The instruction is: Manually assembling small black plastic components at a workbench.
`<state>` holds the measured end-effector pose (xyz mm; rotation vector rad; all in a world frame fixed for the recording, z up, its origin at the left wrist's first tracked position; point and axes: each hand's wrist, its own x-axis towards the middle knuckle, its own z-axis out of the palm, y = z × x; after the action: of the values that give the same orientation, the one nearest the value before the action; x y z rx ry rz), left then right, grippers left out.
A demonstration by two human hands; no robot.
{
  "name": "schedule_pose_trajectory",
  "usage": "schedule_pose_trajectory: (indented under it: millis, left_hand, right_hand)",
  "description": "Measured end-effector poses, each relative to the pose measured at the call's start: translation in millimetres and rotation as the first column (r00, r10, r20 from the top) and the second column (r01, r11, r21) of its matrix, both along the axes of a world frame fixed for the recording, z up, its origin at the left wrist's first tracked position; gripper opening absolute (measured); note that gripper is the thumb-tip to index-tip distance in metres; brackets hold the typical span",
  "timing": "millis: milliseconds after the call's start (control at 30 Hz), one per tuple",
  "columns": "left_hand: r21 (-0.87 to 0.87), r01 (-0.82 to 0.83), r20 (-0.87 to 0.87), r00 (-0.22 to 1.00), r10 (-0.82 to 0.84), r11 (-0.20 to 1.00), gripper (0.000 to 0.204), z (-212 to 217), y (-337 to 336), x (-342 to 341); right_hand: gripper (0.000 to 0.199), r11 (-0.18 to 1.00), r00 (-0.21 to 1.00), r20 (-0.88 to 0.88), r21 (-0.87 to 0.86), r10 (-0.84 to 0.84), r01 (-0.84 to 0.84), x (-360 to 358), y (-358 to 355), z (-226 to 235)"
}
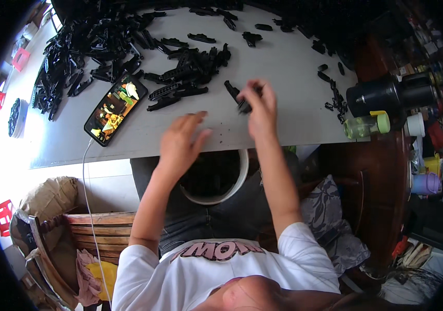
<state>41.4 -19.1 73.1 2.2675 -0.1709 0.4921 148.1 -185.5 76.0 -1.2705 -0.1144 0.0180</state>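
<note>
My right hand (262,106) is over the table, its fingers curled and blurred by motion, closed on a black plastic part (244,107). Another slim black piece (231,90) lies just left of those fingers; whether the two are joined is unclear. Near the table's front edge, my left hand (181,139) hovers with thumb and fingers apart and seems to hold nothing. Beyond it lies a heap of long black clip-like plastic parts (193,70). Below the edge, between my legs, stands a white bucket (244,173) with dark contents.
A larger pile of black parts (84,49) covers the far left of the grey table (289,93). A lit phone (116,110) on a white cable lies left of my hands. At the right edge are a green-lidded bottle (364,126) and a big black flask (374,98).
</note>
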Motion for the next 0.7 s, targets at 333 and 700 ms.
schedule_pose_trajectory:
  millis: [333, 700]
  left_hand:
    - [0.147, -0.369, 0.187, 0.922, 0.34, 0.918, 0.033, -20, 43, -14]
    - [0.517, -0.331, 0.077, 0.936, 0.343, 0.789, 0.023, -6, 47, 9]
  right_hand:
    - [0.036, 0.11, 0.892, 0.452, -0.887, 0.008, 0.448, 188, 5, -33]
    - [0.03, 0.166, 0.85, 0.415, -0.91, 0.323, 0.381, 57, -21, -19]
